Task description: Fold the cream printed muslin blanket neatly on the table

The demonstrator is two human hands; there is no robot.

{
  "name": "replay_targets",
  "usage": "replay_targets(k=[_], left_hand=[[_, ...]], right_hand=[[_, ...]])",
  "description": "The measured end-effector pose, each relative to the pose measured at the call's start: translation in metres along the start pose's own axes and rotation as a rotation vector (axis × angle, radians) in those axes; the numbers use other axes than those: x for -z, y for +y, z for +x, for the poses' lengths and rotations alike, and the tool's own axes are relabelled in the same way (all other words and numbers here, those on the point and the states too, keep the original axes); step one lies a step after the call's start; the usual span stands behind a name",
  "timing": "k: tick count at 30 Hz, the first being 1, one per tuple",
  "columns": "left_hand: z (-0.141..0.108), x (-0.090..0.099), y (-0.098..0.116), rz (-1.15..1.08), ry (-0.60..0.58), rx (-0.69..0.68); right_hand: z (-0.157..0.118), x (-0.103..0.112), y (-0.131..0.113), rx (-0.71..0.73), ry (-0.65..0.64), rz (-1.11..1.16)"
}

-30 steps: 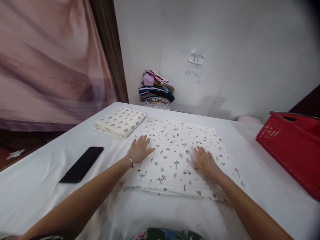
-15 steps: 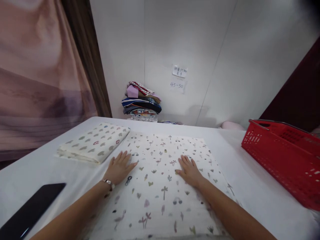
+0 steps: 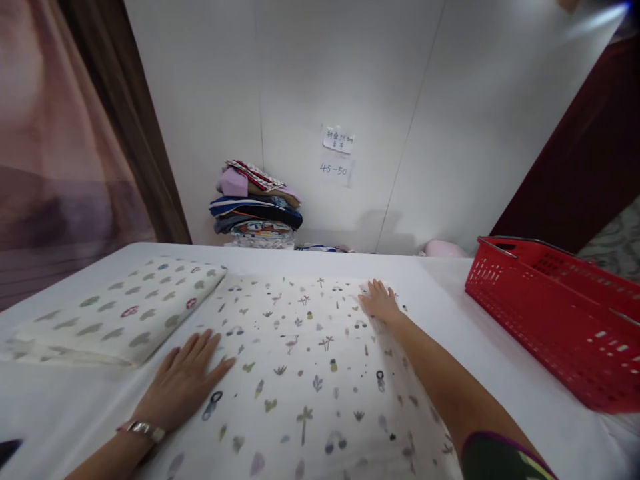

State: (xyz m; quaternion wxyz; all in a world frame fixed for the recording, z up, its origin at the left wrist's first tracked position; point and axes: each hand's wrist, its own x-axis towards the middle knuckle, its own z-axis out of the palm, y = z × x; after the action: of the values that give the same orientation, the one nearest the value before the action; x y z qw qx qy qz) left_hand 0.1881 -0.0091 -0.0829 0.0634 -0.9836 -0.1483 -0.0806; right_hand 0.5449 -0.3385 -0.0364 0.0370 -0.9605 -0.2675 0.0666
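A white cloth [image 3: 300,373] printed with palm trees, flamingos and rainbows lies spread over the table in front of me. My left hand [image 3: 183,380] rests flat on its left edge, fingers stretched out, with a metal-banded watch at the wrist. Near the cloth's far right corner, my right hand [image 3: 380,301] lies palm down with its fingers spread. Neither hand grasps anything. Left of the spread cloth is a folded white cloth [image 3: 135,303] with grey-green cloud shapes and a few red ones.
On the right side of the white table [image 3: 425,277] stands a red plastic basket [image 3: 550,320]. A pile of folded fabrics [image 3: 257,207] rises against the wall behind the table. A dark phone corner [image 3: 9,450] shows at the lower left.
My right hand has slid forward across the printed cloth to its far right corner. The left hand stays on the cloth's left edge. The view has shifted to the right.
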Motion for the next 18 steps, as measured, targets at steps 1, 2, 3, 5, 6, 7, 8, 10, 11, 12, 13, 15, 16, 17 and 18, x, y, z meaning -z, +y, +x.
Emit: replay_targets(k=[1,2,3,5,6,7,8,10,11,12,13,15,16,17,18], left_hand=[[-0.001,-0.003,-0.002,0.003,0.015,-0.012],[-0.001,-0.005,-0.004,0.003,0.027,-0.023],[-0.002,-0.005,-0.005,0.0,0.033,-0.032],[-0.003,-0.002,-0.005,-0.011,0.026,-0.037],[-0.003,0.0,-0.005,-0.018,0.022,-0.029],[-0.002,0.001,-0.004,-0.025,0.018,-0.022],[-0.002,0.002,-0.004,-0.029,0.014,-0.019],[-0.002,0.001,-0.005,-0.026,0.01,-0.021],[-0.002,-0.001,-0.006,-0.022,0.013,-0.024],[-0.002,-0.003,-0.007,-0.017,0.019,-0.025],[-0.003,-0.006,-0.008,-0.013,0.029,-0.022],[-0.003,-0.01,-0.009,-0.014,0.051,-0.024],[-0.003,-0.009,-0.008,-0.018,0.054,-0.027],[-0.003,-0.006,-0.006,-0.023,0.048,-0.027],[-0.002,-0.001,-0.004,-0.027,0.032,-0.023]], right_hand=[[0.007,-0.002,0.003,-0.019,-0.002,0.005],[0.012,-0.004,0.005,-0.031,-0.008,0.012],[0.015,-0.006,0.007,-0.036,-0.011,0.019],[0.019,-0.009,0.01,-0.029,-0.009,0.032],[0.021,-0.009,0.011,-0.025,-0.005,0.037],[0.022,-0.009,0.013,-0.025,0.002,0.04],[0.024,-0.008,0.014,-0.03,0.011,0.042],[0.029,-0.006,0.017,-0.049,0.031,0.04],[0.031,-0.006,0.019,-0.057,0.038,0.038],[0.034,-0.006,0.021,-0.061,0.04,0.037],[0.036,-0.005,0.022,-0.062,0.038,0.038],[0.039,-0.005,0.024,-0.06,0.033,0.039],[0.04,-0.005,0.024,-0.06,0.031,0.041],[0.04,-0.004,0.025,-0.06,0.028,0.042],[0.038,-0.003,0.025,-0.061,0.027,0.044]])
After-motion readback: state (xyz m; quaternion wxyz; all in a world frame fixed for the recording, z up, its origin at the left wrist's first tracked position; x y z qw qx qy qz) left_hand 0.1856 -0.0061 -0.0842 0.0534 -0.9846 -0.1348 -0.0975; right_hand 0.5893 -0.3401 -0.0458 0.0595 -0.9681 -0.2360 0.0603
